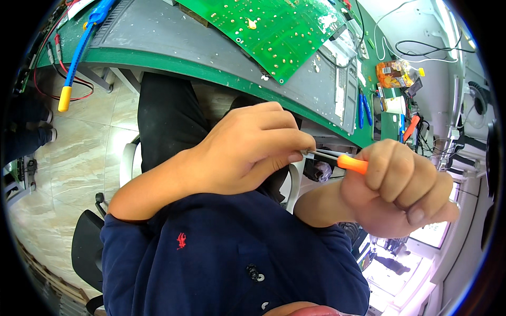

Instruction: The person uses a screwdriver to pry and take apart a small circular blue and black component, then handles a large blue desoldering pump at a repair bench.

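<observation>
My right hand (pixel 403 187) is closed in a fist around a thin metal tool with an orange handle (pixel 352 164). The tool has a dark section and a slim metal end pointing left; its exact kind is unclear. At that end, the thumb and forefinger of my left hand (pixel 258 142) are pinched together. What lies between them, if anything, is too small and covered to name. Both hands are held in the air over my lap, short of the bench edge. A large green circuit board (pixel 279 37) lies on the bench beyond them.
The circuit board overhangs a grey mat (pixel 153 37) on the green bench (pixel 211 77). Blue-handled pliers (pixel 365 109) and an orange-labelled bottle (pixel 395 73) are at right. A blue and yellow tool (pixel 79 52) crosses the left bench edge near red and black leads. A black chair (pixel 87 247) stands behind left.
</observation>
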`<state>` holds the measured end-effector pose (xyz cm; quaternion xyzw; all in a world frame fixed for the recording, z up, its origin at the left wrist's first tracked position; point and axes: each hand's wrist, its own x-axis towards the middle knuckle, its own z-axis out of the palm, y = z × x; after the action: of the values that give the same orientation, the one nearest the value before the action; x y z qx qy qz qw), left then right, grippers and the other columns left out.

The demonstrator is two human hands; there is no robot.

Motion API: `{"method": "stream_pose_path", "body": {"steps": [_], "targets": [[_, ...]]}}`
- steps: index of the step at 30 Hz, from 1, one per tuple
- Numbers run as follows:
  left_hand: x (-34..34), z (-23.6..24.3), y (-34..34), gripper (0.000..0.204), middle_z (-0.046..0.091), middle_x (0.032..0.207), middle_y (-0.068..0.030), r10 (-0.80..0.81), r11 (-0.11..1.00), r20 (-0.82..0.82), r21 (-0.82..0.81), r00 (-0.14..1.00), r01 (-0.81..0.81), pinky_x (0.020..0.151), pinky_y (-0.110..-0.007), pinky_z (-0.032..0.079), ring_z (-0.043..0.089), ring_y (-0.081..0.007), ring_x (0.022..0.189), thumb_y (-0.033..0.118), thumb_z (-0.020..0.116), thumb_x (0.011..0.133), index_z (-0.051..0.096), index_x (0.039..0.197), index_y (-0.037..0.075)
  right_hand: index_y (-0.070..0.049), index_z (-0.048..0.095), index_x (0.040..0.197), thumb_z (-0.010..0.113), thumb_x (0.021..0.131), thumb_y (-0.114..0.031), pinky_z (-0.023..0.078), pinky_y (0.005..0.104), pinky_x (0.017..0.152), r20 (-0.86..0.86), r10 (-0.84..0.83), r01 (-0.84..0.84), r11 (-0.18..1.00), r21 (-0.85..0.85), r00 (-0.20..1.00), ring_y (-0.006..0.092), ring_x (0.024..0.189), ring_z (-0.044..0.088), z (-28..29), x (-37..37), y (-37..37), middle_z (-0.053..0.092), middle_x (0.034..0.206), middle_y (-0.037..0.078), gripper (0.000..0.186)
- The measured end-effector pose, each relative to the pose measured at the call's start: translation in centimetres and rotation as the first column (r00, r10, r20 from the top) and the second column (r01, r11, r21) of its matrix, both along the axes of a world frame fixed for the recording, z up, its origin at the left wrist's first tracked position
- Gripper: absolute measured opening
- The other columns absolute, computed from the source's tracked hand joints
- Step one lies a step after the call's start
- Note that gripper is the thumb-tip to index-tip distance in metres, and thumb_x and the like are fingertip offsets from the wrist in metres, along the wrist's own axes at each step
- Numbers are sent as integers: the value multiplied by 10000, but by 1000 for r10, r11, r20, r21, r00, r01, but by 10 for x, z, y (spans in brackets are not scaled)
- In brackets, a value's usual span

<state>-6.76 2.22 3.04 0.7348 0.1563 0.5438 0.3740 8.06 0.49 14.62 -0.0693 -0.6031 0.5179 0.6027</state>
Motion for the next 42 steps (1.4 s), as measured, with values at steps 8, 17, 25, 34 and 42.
{"method": "stream_pose_path", "body": {"steps": [8,17,25,34,42], "targets": [[1,1,-2,227,571,792,-101,3,1000,11,3,1000,-3,613,-340,437,534,-273,711,-29,637,748,639,969,28,-136,429,632,344,989,-335,202,210,396,72,-43,44,999,-11,996,54,405,266,8,-3,-5,345,526,-40,417],[9,-9,-3,170,568,802,-105,49,999,16,-6,999,-49,641,-355,435,524,-292,739,-27,614,768,587,932,10,-152,381,660,274,999,-480,179,241,409,138,-93,101,994,-50,986,73,413,198,-12,-6,-3,296,533,-35,484],[7,-7,0,153,547,789,-105,-13,1000,68,-8,998,14,657,-357,417,495,-296,735,-26,601,778,575,924,11,-146,377,647,303,995,-473,181,227,400,52,-108,106,994,36,993,70,392,211,-25,-8,-3,294,508,-37,483],[7,-4,3,129,521,771,-113,-46,998,113,50,993,40,637,-379,414,489,-312,722,12,623,784,565,899,20,-151,386,625,412,986,-395,179,228,379,28,-155,155,988,1,988,60,401,249,-19,-22,-6,300,505,-45,436],[-2,-18,12,56,523,782,-111,61,998,-4,11,998,-61,656,-378,416,496,-313,747,49,574,843,553,886,19,-144,424,531,505,853,-107,212,198,366,-202,-11,67,960,272,979,31,363,275,38,15,-17,360,460,-72,334]]}}
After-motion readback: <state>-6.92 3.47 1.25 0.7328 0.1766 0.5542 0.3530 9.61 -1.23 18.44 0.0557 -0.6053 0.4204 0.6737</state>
